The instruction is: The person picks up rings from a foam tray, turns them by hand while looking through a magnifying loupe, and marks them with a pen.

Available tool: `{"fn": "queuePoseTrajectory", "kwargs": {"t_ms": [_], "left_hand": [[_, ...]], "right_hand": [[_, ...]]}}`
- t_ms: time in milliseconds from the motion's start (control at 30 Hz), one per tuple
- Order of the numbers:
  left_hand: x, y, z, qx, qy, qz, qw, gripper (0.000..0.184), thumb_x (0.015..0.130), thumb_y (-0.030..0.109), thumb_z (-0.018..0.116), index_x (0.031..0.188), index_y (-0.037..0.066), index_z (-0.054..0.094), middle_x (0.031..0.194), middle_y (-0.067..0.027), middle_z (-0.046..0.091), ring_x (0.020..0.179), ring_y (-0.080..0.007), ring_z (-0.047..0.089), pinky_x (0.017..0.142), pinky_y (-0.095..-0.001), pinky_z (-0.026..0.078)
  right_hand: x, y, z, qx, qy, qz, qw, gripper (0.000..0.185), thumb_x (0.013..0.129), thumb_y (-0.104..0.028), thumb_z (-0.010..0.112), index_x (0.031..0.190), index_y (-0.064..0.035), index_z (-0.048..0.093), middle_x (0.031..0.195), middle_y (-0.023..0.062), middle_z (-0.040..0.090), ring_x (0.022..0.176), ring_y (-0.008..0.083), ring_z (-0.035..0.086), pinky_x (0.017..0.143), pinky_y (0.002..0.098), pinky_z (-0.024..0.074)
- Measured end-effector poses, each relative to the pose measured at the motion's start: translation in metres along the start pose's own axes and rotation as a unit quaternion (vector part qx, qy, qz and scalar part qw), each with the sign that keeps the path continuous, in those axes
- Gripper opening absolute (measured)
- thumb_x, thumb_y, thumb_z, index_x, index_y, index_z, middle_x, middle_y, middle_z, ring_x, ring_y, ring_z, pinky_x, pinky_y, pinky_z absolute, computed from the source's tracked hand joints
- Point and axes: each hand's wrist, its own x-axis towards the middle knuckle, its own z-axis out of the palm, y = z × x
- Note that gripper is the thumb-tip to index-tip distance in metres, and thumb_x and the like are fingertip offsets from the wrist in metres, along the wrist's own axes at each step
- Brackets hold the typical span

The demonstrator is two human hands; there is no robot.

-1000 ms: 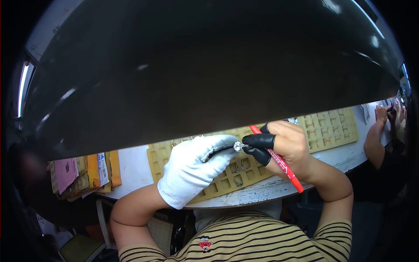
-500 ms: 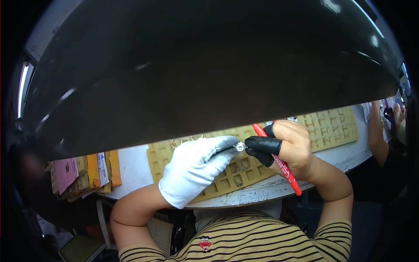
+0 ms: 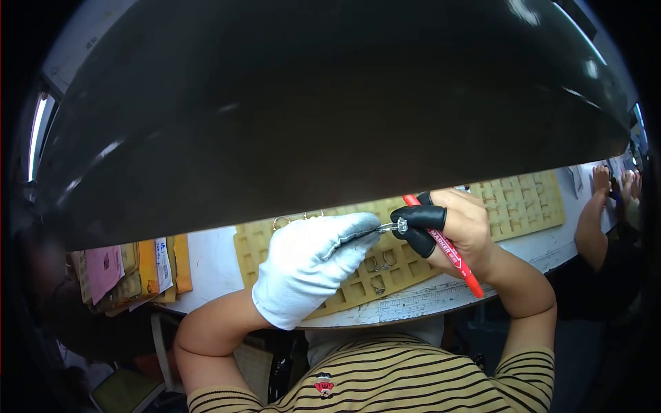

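A silver-coloured ring with a clear stone setting (image 3: 402, 224) is held between both hands, above a yellow compartment tray (image 3: 413, 270). My left hand (image 3: 303, 265), in a white glove, pinches the ring's band between thumb and forefinger. My right hand (image 3: 460, 224) wears black finger covers, and its thumb and forefinger close at the setting end. A red marker (image 3: 463, 268) lies through the same right hand, slanting down toward the table edge. Several more rings (image 3: 379, 265) sit in the tray's compartments just below the hands.
A large dark cover (image 3: 330, 124) hides the upper view. A second yellow tray (image 3: 513, 230) with many rings lies to the right. Envelopes and papers (image 3: 148, 268) are stacked at the left on the white table (image 3: 210, 261). Another person's arm (image 3: 591, 217) rests at the far right.
The ring has turned, from its stone face showing to a side view with the band visible, and sits slightly further right. The other person's hand at right now shows on the table.
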Motion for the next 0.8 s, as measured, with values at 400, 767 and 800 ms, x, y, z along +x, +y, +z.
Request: {"fn": "queuePoseTrajectory", "kwargs": {"t_ms": [400,767,800], "left_hand": [[0.001,0.0,-0.002,0.022,-0.029,-0.013,0.999,0.018,0.085,0.015,0.065,0.1,0.004,0.067,0.083,-0.0133,0.068,0.072,-0.0261,0.067,0.064,-0.0315,0.053],[0.005,-0.003,0.001,0.14,-0.053,0.027,0.988,0.021,0.086,0.017,0.063,0.103,0.005,0.064,0.086,-0.0122,0.068,0.074,-0.0269,0.067,0.065,-0.033,0.053],[0.005,-0.002,0.001,0.134,-0.053,0.013,0.989,0.023,0.086,0.013,0.064,0.106,0.003,0.064,0.088,-0.013,0.069,0.077,-0.0273,0.068,0.068,-0.031,0.053]], "right_hand": [[0.0,-0.003,0.003,0.046,-0.029,0.062,0.997,0.02,0.07,-0.005,0.074,0.089,-0.0032,0.068,0.064,0.0053,0.054,0.052,0.0182,0.053,0.047,0.0292,0.0412],[0.0,-0.003,0.002,0.007,-0.012,0.054,0.998,0.03,0.068,-0.007,0.079,0.094,-0.0035,0.066,0.067,0.006,0.056,0.053,0.0183,0.052,0.048,0.0298,0.0407],[0.0,-0.003,0.002,0.003,-0.004,0.059,0.998,0.029,0.069,-0.006,0.079,0.094,-0.0032,0.065,0.067,0.0062,0.055,0.053,0.0181,0.052,0.048,0.0294,0.0405]]}}
